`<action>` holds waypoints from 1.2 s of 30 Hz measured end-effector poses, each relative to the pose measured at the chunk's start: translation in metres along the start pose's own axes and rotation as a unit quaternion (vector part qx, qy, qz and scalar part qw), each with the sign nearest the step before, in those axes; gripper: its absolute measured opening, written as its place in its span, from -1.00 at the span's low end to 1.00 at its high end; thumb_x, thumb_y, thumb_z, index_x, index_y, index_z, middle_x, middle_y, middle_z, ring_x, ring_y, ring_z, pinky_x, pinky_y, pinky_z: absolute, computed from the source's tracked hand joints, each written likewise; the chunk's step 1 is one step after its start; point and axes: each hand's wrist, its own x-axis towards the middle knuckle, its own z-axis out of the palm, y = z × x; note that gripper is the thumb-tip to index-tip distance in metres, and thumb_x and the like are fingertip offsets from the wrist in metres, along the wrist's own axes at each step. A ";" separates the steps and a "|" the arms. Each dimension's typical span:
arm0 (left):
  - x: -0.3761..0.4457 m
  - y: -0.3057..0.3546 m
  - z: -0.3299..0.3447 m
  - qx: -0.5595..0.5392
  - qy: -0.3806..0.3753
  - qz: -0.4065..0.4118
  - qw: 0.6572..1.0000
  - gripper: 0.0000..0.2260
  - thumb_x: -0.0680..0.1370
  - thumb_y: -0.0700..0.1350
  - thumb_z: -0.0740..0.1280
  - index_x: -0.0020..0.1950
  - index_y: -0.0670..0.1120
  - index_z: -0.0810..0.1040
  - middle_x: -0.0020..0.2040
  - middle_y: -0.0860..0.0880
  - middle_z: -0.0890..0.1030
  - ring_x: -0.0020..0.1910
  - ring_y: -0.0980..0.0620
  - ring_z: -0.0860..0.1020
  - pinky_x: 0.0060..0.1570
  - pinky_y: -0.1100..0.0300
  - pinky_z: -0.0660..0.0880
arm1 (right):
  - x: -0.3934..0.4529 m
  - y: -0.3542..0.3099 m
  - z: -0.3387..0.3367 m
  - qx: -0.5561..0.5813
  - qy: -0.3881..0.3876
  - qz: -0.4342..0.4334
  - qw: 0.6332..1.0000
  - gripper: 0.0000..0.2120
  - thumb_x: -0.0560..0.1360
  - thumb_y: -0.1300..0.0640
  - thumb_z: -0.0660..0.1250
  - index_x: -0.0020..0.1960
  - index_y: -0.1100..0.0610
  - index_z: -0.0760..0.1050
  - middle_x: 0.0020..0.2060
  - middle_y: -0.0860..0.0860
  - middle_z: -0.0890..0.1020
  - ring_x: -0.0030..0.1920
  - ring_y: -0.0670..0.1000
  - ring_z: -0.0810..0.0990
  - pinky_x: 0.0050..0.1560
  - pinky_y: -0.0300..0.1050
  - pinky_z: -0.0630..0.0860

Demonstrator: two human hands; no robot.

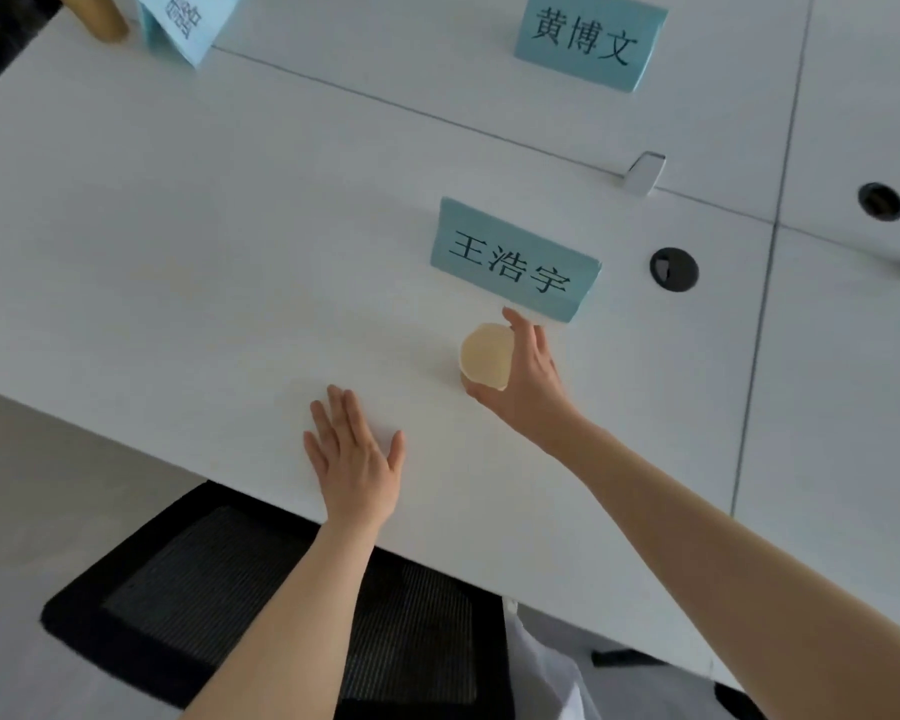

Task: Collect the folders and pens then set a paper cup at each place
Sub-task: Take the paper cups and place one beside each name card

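Head view: the right hand (528,379) curls round a paper cup (486,354), thumb on the near side and fingers wrapped about the far side, so the cup is gripped by its wall with its open mouth facing up. The cup is at the white table (178,252), just in front of the nearest blue name card (513,259), whose lower edge sits close beside the fingertips; whether the cup's base touches the table I cannot tell. The left hand (352,457) lies flat on the table near its front edge, fingers straight and slightly spread, holding nothing, apart from the cup. Farther back stand a second blue name card (588,39) and a third name card (185,20) at the top left. A black mesh chair (261,605) sits below the table edge.
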 end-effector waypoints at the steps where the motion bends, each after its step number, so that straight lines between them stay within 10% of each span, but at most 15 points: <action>1: 0.001 -0.002 0.001 0.008 0.003 0.003 1.000 -0.28 0.59 0.22 0.00 0.58 -0.24 0.00 0.59 -0.20 0.03 0.56 -0.26 -0.01 0.46 -0.22 0.03 | 0.002 0.000 0.003 0.002 0.002 0.001 1.000 -0.10 0.39 0.12 0.52 0.53 0.03 0.03 0.41 0.08 0.24 0.41 0.14 0.28 0.38 0.02 0.25; 7: 0.003 -0.002 0.002 0.008 0.014 0.012 1.000 -0.27 0.56 0.23 -0.03 0.56 -0.27 0.10 0.56 -0.23 0.14 0.53 -0.29 0.11 0.41 -0.26 0.15 | -0.001 0.002 0.009 0.014 0.011 0.017 1.000 0.00 0.38 0.16 0.53 0.56 0.08 -0.08 0.48 0.07 0.17 0.48 0.06 0.20 0.36 -0.18 0.11; 18: 0.015 0.018 -0.018 -0.040 -0.032 -0.006 0.999 -0.26 0.57 0.08 0.23 0.58 -0.18 -0.08 0.60 -0.11 -0.14 0.55 -0.26 -0.17 0.48 -0.21 -0.10 | -0.011 0.019 0.022 0.088 0.067 0.131 0.985 -0.16 0.35 0.16 0.55 0.49 0.10 0.15 0.35 0.11 0.38 0.34 0.10 0.40 0.36 0.05 0.35; 25: 0.049 0.062 -0.043 -0.226 -0.054 0.204 0.951 -0.29 0.44 -0.15 0.46 0.52 -0.12 0.20 0.49 -0.05 0.30 0.54 -0.09 0.05 0.48 -0.02 0.17 | -0.006 0.019 0.019 0.138 0.073 0.104 0.982 -0.10 0.30 0.11 0.59 0.49 0.00 0.15 0.33 0.06 0.40 0.31 0.07 0.40 0.31 0.18 0.41; 36: 0.050 0.087 -0.027 -0.262 -0.020 0.238 0.935 -0.45 0.37 -0.17 0.52 0.30 -0.18 0.43 0.24 -0.06 0.55 0.35 -0.11 0.39 0.23 0.00 0.44 | -0.005 0.028 0.013 0.154 0.086 0.057 0.983 -0.24 0.33 0.15 0.55 0.43 0.00 0.27 0.32 0.02 0.44 0.30 0.03 0.44 0.32 0.07 0.41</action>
